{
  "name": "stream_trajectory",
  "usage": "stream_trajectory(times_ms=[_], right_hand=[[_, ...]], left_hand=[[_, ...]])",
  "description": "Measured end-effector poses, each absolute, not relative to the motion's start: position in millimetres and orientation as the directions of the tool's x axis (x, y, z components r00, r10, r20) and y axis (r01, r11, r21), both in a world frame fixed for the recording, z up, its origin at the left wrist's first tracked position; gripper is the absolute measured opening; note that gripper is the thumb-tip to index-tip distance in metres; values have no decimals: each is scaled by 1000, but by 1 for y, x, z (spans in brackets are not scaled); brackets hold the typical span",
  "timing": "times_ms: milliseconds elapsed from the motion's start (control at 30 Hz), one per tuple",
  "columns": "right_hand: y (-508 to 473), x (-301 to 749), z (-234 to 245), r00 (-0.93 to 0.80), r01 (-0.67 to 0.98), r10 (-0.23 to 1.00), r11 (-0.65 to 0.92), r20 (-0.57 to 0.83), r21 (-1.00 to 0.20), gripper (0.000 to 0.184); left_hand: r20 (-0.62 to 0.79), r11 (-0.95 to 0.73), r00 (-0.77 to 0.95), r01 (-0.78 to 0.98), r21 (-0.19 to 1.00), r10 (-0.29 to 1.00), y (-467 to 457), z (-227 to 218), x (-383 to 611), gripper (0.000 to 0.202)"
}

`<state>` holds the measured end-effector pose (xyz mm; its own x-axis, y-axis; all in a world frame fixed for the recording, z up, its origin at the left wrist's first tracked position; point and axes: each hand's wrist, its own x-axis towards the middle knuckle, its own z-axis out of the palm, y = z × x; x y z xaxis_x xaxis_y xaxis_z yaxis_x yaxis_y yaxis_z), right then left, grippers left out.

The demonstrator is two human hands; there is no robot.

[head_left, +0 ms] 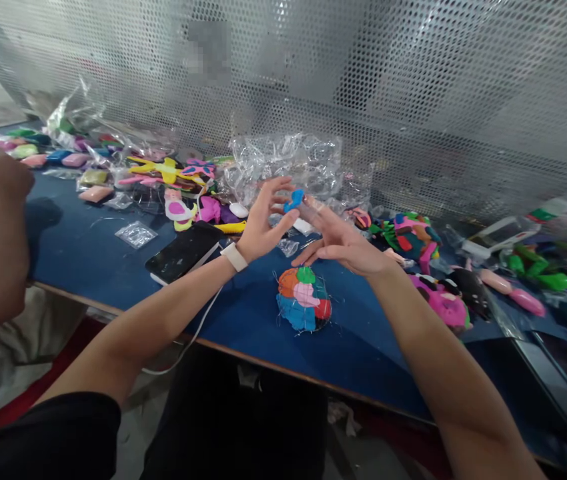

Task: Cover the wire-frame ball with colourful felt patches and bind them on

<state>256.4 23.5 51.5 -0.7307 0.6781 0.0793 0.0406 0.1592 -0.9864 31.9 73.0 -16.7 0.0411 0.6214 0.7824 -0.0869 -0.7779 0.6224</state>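
Observation:
A small lump of blue modelling clay [294,201] is held up over the table between my two hands. My left hand [259,225], with a white band at the wrist, has its thumb and fingers around the clay. Close by on the other side, my right hand [347,244] has its fingers spread, the fingertips near or touching the lump; motion blur hides the exact contact. Below my hands lies a rounded wire-mesh form [304,300], partly covered in orange, green, pink, blue, teal and red clay, with wire ends poking out.
Left of my hands lie a black phone-like object [186,253] and a small clear packet [136,235]. Behind are clay figures, wrappers [283,163] and a perforated metal panel [313,60]. Pink clay pieces [446,303] and a dark device [528,380] are at right. Another person's hand [1,173] is at far left.

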Motion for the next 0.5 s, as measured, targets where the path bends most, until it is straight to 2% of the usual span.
stream_trajectory(times_ms=[67,133,233,333,400,500], right_hand=[[23,255,50,-727,61,684,148,58,-987,112],[24,255,48,-723,76,690,132,36,-988,112],[24,254,47,-714,79,700,112,22,-991,107],[25,254,47,-698,69,715,104,27,-992,105],[26,254,48,-687,59,726,104,35,-993,105],[25,254,48,-678,55,733,109,43,-993,104]], left_hand=[[798,-805,113,25,593,592,72,-18,31,58],[794,-809,157,101,579,588,72,-20,30,48],[756,-767,132,98,634,641,76,-23,32,41],[655,-653,11,-49,755,756,82,-23,35,45],[525,-526,-64,-204,825,848,84,-22,35,42],[299,-279,-26,-444,852,954,87,-21,35,26]])
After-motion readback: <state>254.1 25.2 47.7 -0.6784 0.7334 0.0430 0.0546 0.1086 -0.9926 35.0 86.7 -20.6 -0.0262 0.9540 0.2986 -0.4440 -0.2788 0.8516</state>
